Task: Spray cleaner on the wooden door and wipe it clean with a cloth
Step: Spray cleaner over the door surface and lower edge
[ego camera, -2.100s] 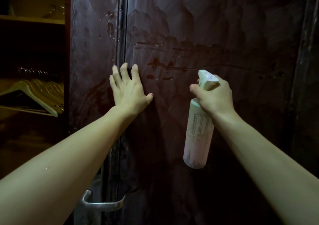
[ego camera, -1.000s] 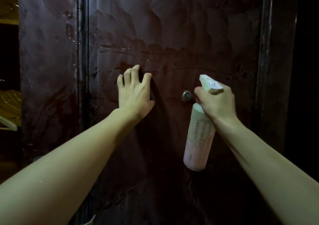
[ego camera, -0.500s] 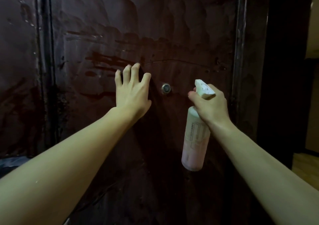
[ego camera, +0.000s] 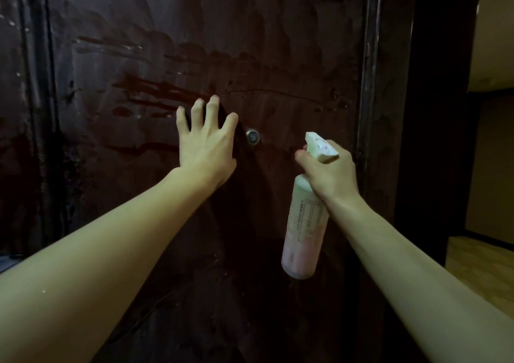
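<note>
The dark brown wooden door (ego camera: 278, 42) fills the view, with wet streaks and smears across its upper half. My left hand (ego camera: 207, 143) presses flat against it with fingers spread, just left of a small round peephole (ego camera: 252, 136). A dark shape lies under this hand and hangs below it; I cannot tell whether it is a cloth or a shadow. My right hand (ego camera: 331, 175) grips the neck of a pale pink and white spray bottle (ego camera: 304, 229), a finger at the trigger, its nozzle pointing at the door near the right edge.
A raised vertical moulding (ego camera: 36, 112) runs down the door's left side. The dark door frame (ego camera: 370, 112) stands at the right. Beyond it a lit room with a wooden floor (ego camera: 484, 262) shows.
My left hand has slid right along the door, from beside the left moulding to next to the peephole. The view swung right too. The bottle stays in my right hand.
</note>
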A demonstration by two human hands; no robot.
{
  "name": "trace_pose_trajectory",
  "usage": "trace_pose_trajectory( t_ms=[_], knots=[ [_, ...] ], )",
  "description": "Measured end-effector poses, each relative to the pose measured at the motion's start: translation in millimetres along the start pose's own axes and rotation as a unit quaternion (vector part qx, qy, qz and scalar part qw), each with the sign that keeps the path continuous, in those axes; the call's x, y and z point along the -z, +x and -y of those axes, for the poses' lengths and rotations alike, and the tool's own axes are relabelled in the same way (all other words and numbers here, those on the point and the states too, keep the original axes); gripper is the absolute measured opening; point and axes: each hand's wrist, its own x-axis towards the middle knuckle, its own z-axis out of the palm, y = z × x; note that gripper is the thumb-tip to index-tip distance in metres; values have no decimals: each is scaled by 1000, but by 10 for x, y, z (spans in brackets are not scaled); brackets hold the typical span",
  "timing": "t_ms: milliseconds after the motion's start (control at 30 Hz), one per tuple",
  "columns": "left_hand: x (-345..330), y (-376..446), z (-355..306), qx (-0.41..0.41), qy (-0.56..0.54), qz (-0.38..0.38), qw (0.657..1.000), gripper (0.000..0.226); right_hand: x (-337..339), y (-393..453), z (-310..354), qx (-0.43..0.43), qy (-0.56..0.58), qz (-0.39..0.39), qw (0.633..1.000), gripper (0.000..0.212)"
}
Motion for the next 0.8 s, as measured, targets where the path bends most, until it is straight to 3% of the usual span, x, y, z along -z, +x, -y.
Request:
trace_pose_trajectory(
  t_ms=[167,367,667,800],
  knots=[
    [-36,35,-113,-9,-10,-7,1000,79,91,54,-124,-17,-23,-37,999,19],
    [-109,73,-331,-12,-13,-13,1000,79,234,206,-340,-34,37,40,998,12],
    [-201,162,-709,11,-4,-15,1000,83,600,520,-687,-77,77,65,992,6],
    [-237,166,-861,10,-2,-6,1000,84,672,600,-828,-108,118,86,983,17]
  ],
)
